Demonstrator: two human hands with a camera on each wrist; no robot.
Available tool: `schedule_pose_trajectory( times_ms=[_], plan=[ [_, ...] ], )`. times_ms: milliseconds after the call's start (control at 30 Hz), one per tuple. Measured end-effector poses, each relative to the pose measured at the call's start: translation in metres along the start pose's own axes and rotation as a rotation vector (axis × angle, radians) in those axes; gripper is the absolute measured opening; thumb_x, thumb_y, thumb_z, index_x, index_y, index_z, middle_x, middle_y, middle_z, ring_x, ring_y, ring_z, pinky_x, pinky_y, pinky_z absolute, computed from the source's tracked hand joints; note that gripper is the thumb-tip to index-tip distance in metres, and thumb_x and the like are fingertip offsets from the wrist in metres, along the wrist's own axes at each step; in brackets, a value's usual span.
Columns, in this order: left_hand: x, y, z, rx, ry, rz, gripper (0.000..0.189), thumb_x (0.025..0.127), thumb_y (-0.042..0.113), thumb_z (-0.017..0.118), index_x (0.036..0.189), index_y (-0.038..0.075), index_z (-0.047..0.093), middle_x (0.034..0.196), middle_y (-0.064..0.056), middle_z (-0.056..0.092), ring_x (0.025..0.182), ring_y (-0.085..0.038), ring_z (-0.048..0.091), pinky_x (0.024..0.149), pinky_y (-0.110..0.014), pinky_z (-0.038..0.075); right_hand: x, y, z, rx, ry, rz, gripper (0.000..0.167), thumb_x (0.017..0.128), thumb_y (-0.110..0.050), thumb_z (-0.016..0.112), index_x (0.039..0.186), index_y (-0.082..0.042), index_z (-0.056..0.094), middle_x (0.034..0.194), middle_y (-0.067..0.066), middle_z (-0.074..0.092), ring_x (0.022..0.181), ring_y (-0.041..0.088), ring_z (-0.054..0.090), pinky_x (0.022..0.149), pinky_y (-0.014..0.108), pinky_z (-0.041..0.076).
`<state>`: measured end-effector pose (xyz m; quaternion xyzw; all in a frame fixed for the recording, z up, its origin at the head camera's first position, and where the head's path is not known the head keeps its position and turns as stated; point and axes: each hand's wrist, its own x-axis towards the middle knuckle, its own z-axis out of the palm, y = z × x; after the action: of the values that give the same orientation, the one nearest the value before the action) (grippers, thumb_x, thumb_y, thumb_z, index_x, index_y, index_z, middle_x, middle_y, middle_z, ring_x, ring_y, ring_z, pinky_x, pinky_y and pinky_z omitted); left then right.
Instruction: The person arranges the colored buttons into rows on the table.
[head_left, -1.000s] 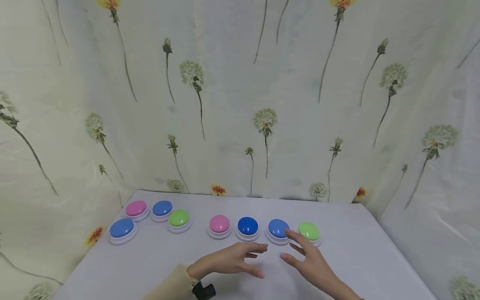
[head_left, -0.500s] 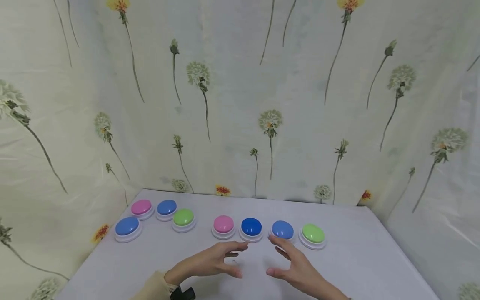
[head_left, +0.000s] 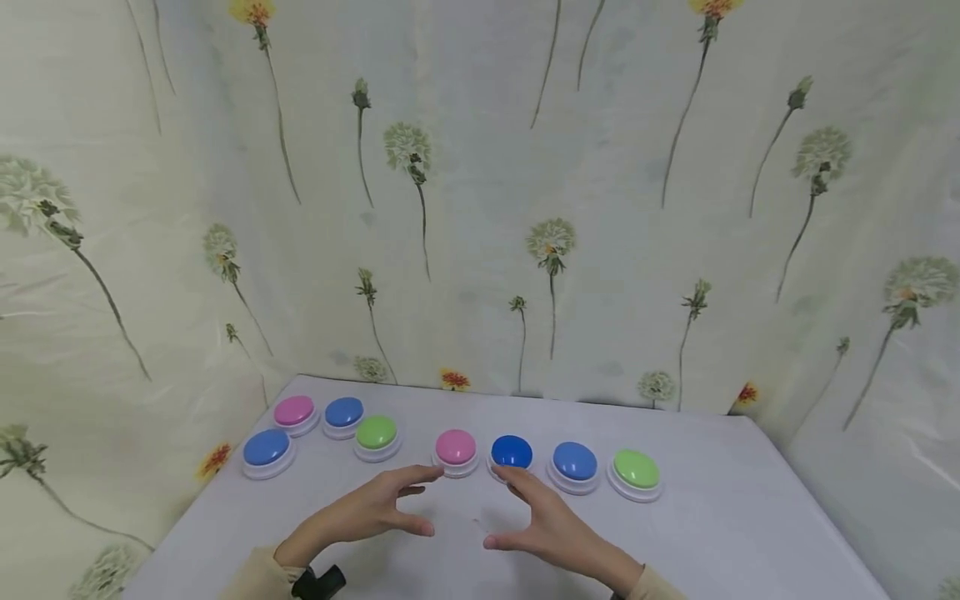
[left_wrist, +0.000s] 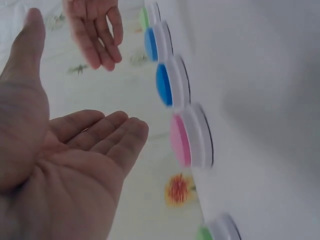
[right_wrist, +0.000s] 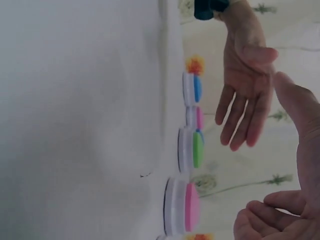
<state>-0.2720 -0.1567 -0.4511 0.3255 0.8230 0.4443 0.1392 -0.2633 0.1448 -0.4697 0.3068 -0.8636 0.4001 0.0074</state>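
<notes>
the left hand (head_left: 367, 506) and right hand (head_left: 553, 523) have drifted left across the frame; they hover, fingers loosely extended and holding nothing, over a white table (head_left: 720, 508) backed by a dandelion-print sheet (head_left: 472, 167). near their fingertips, at lower centre, the pink button (head_left: 455, 447) and dark blue button (head_left: 512, 450) are glossy, white-rimmed domes.

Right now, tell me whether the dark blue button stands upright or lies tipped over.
Upright: in the head view, the dark blue button sits base-down on the table, dome facing up.
</notes>
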Motion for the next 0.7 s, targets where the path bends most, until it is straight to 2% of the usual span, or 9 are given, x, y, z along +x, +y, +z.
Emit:
schedule_pose_trajectory(
  times_ms=[167, 300, 367, 500, 700],
  plan=[
    [-0.017, -0.008, -0.031, 0.106, 0.091, -0.052, 0.085, 0.081, 0.041, 0.075, 0.149, 0.009, 0.035, 0.154, -0.012, 0.036, 0.139, -0.036, 0.038, 0.109, -0.049, 0.037, 0.032, -0.004, 0.002, -0.064, -0.076, 0.037, 0.099, 0.071, -0.058, 0.077, 0.15, -0.017, 0.034, 0.152, 0.008, 0.039, 0.137, 0.032, 0.04, 0.103, 0.054, 0.043],
    [-0.03, -0.015, -0.055, 0.224, 0.165, -0.109, 0.094, 0.076, 0.047, 0.078, 0.151, 0.013, 0.033, 0.155, -0.013, 0.033, 0.139, -0.04, 0.035, 0.107, -0.058, 0.036, 0.058, -0.006, 0.002, -0.078, -0.11, 0.03, 0.102, 0.07, -0.059, 0.077, 0.151, -0.017, 0.031, 0.155, 0.006, 0.035, 0.142, 0.029, 0.034, 0.108, 0.053, 0.038],
    [-0.036, -0.02, -0.065, 0.255, 0.195, -0.135, 0.095, 0.075, 0.049, 0.078, 0.151, 0.017, 0.032, 0.156, -0.013, 0.032, 0.141, -0.039, 0.033, 0.107, -0.061, 0.035, 0.071, -0.007, 0.003, -0.073, -0.113, 0.02, 0.099, 0.072, -0.057, 0.077, 0.151, -0.018, 0.032, 0.155, 0.004, 0.035, 0.143, 0.028, 0.033, 0.109, 0.052, 0.037],
    [-0.042, -0.03, -0.08, 0.261, 0.259, -0.173, 0.093, 0.076, 0.05, 0.077, 0.151, 0.02, 0.032, 0.156, -0.013, 0.032, 0.14, -0.04, 0.033, 0.104, -0.062, 0.037, 0.095, -0.007, 0.01, -0.065, -0.117, 0.021, 0.095, 0.074, -0.057, 0.075, 0.151, -0.019, 0.033, 0.155, 0.003, 0.036, 0.143, 0.027, 0.034, 0.108, 0.053, 0.038],
    [-0.042, -0.048, -0.092, 0.253, 0.323, -0.216, 0.089, 0.079, 0.045, 0.077, 0.15, 0.013, 0.034, 0.154, -0.015, 0.035, 0.137, -0.043, 0.038, 0.103, -0.061, 0.04, 0.127, -0.008, 0.029, -0.076, -0.134, 0.025, 0.095, 0.074, -0.062, 0.073, 0.15, -0.02, 0.034, 0.154, 0.002, 0.037, 0.141, 0.027, 0.036, 0.109, 0.051, 0.038]
  ],
)
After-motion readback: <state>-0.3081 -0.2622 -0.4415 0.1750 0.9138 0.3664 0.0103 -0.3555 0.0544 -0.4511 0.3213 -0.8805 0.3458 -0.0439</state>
